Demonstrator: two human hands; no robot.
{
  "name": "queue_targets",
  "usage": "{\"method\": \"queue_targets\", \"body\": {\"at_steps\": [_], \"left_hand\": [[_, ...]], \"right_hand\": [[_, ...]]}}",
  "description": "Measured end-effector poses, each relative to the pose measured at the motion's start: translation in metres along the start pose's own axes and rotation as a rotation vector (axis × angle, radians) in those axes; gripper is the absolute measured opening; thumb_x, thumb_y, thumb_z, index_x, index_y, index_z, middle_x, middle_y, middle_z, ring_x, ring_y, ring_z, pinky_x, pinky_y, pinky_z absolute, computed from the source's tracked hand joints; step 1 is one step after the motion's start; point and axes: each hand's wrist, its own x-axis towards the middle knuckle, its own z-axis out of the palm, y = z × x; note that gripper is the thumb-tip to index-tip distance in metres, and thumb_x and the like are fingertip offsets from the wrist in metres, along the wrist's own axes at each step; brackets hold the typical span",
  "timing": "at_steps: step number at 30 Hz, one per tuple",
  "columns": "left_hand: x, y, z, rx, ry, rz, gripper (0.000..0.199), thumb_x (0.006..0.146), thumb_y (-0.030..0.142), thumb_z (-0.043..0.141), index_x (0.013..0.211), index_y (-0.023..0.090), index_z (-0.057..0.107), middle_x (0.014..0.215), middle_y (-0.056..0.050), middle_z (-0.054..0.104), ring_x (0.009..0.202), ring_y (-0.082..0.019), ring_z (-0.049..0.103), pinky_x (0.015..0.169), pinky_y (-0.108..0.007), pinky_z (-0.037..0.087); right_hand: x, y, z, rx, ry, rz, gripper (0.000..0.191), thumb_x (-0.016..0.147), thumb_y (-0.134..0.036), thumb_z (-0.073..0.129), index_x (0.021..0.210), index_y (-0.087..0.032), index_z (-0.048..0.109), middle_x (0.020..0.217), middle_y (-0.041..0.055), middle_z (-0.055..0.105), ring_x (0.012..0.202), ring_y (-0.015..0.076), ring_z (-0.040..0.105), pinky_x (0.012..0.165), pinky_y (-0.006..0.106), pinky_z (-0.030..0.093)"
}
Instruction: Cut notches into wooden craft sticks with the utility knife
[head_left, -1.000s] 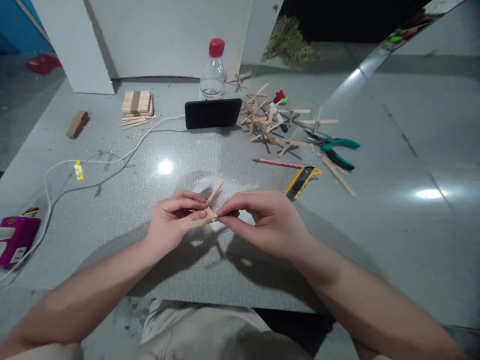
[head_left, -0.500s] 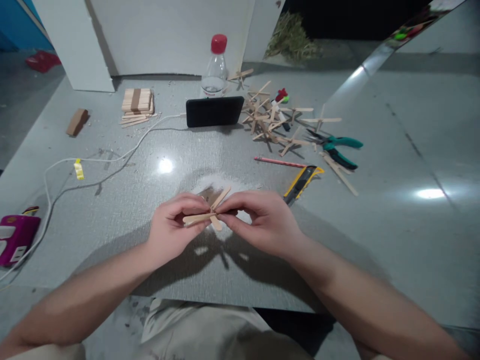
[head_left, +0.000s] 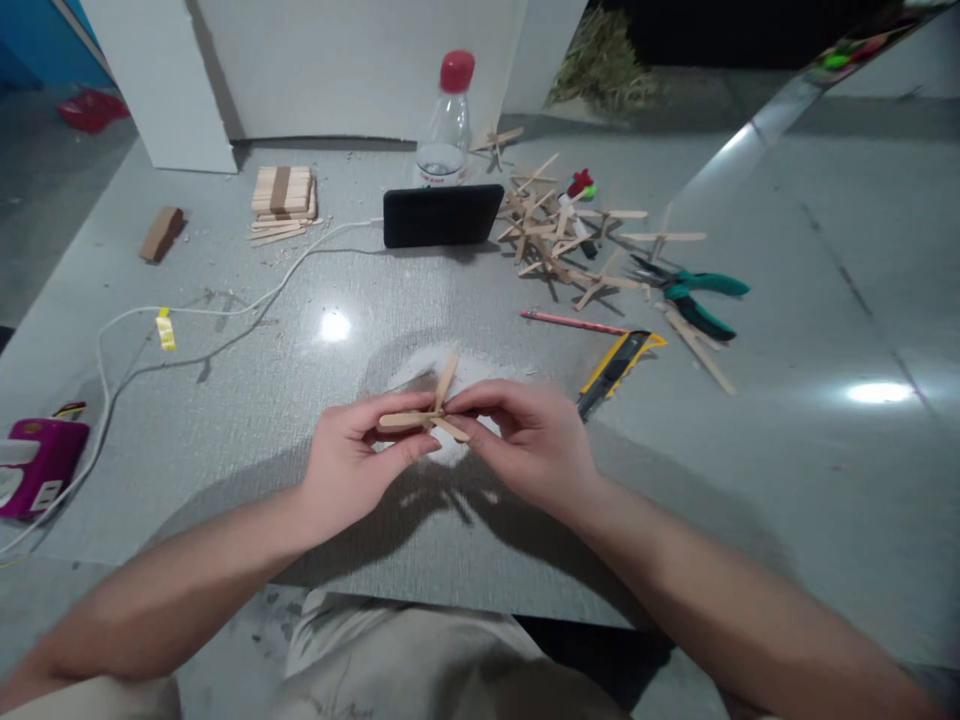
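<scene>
Between my two hands is a small piece made of crossed wooden craft sticks (head_left: 409, 420), held just above the table over a whitish powdery patch (head_left: 469, 368). My left hand (head_left: 360, 450) pinches it from the left, fingers behind and thumb in front. From the right, my right hand (head_left: 525, 430) grips it near the joint with thumb and forefinger. One stick points up and away, one to the left and one down to the right. The fingertips partly cover the joint.
A pile of crossed craft sticks (head_left: 551, 235), pliers (head_left: 701, 295), a pencil (head_left: 574, 323) and a utility knife (head_left: 619, 368) lie to the right. Behind are a propped phone (head_left: 442, 216), a bottle (head_left: 444, 125) and bundled sticks (head_left: 283, 192). A white cable (head_left: 217, 311) crosses the left side.
The crossed sticks have turned in my fingers: the far stick points more upright and the near one swings to the right. The whole view has shifted slightly.
</scene>
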Motion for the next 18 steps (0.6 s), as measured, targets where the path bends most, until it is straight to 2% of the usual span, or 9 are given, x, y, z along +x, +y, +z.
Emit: {"method": "queue_targets", "body": {"at_steps": [4,7,12,15,18], "left_hand": [[-0.0009,0.0014,0.0011,0.022,0.023,0.074,0.036,0.083,0.014,0.084,0.115,0.027,0.077,0.108,-0.001,0.083,0.093,-0.017,0.081,0.084,-0.025,0.069],[-0.0027,0.0016,0.0019,0.044,0.026,0.137,0.034,0.088,0.013,0.080,0.119,0.025,0.075,0.112,-0.002,0.082,0.097,-0.015,0.080,0.086,-0.022,0.067],[-0.0062,-0.0005,0.0012,0.056,0.021,0.171,0.047,0.095,0.011,0.070,0.138,0.027,0.061,0.111,-0.004,0.082,0.098,-0.014,0.080,0.081,-0.017,0.066],[-0.0062,0.0000,-0.0014,0.241,0.018,0.342,0.047,0.093,0.007,0.069,0.135,0.026,0.063,0.111,-0.005,0.081,0.095,-0.014,0.080,0.079,-0.016,0.065],[-0.0046,0.0043,-0.0038,0.452,-0.011,0.521,0.050,0.091,0.005,0.068,0.136,0.024,0.064,0.107,-0.006,0.081,0.094,-0.015,0.080,0.082,-0.020,0.065]], "right_hand": [[-0.0001,-0.0012,0.0008,-0.004,-0.013,0.004,0.006,0.090,-0.017,0.074,0.090,-0.023,0.076,0.084,0.0002,0.079,0.071,0.0129,0.073,0.066,0.023,0.055],[0.0006,-0.0042,0.0010,0.032,-0.008,0.050,0.003,0.090,-0.020,0.074,0.090,-0.023,0.074,0.081,0.0001,0.078,0.069,0.0129,0.072,0.064,0.023,0.056],[0.0003,-0.0098,0.0007,-0.020,-0.014,0.025,0.005,0.091,-0.023,0.072,0.087,-0.022,0.073,0.076,0.0003,0.077,0.063,0.0117,0.069,0.062,0.023,0.053],[0.0002,-0.0091,-0.0012,0.013,-0.071,0.052,0.007,0.091,-0.023,0.070,0.086,-0.020,0.074,0.074,0.0009,0.076,0.061,0.0118,0.067,0.059,0.022,0.052],[0.0011,-0.0064,-0.0049,0.096,-0.141,0.046,0.005,0.089,-0.019,0.070,0.087,-0.020,0.074,0.078,0.0009,0.077,0.066,0.0127,0.070,0.064,0.023,0.054]]}}
